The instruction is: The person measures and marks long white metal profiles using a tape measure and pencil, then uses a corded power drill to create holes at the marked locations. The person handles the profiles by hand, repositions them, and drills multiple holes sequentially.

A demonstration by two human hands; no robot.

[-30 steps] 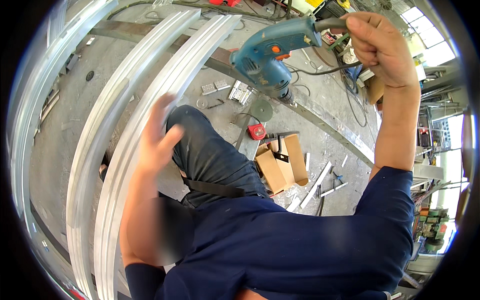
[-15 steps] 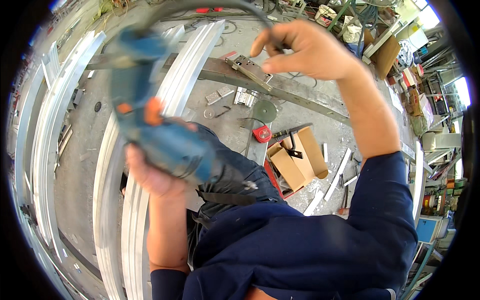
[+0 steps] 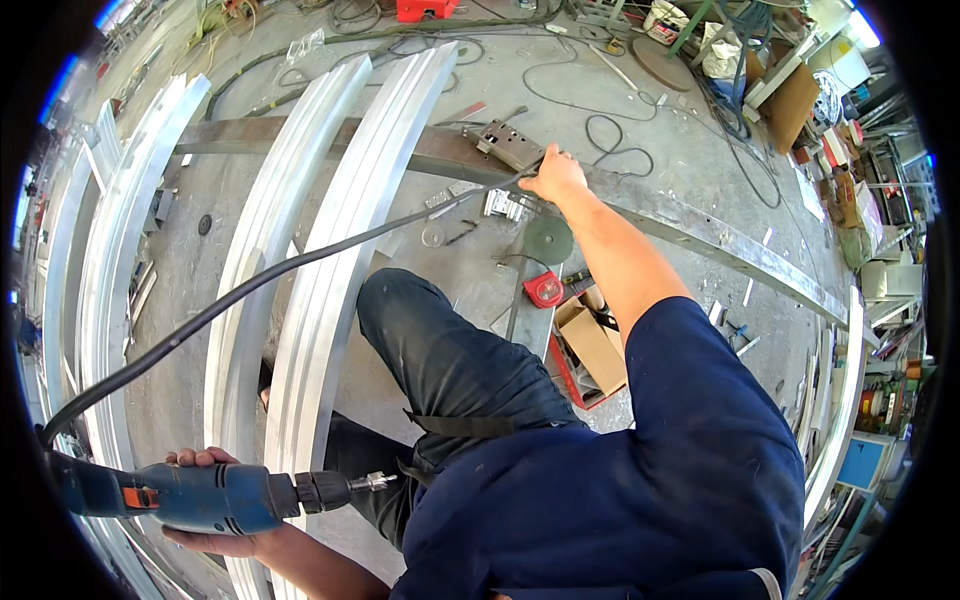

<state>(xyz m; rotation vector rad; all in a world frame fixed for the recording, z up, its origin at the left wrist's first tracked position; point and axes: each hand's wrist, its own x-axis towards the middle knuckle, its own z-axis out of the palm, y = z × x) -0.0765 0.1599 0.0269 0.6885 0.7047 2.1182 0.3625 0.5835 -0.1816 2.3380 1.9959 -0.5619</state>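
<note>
Two hands busy, well apart. Left hand low at the left, wrapped round the body of a blue electric drill, fingers showing over the top and under the housing. Drill lies roughly level, chuck and short bit pointing right toward the person's dark trouser leg. Orange switch on the drill's side faces up.

Black power cord leaves the drill's rear at far left, runs up and right across the two long curved aluminium profiles lying on the concrete floor, pulled fairly straight. Right hand is stretched out ahead, closed on that cord where it crosses a rusty steel beam. A grey metal plate sits on the beam just beside the hand.

Floor between leg and beam: open cardboard box, small red item next to it, round grey disc, scattered small metal pieces. More curved profiles stacked toward the left edge. Loose cables loop on the floor beyond the beam; workshop clutter at the far right, too small to identify.
</note>
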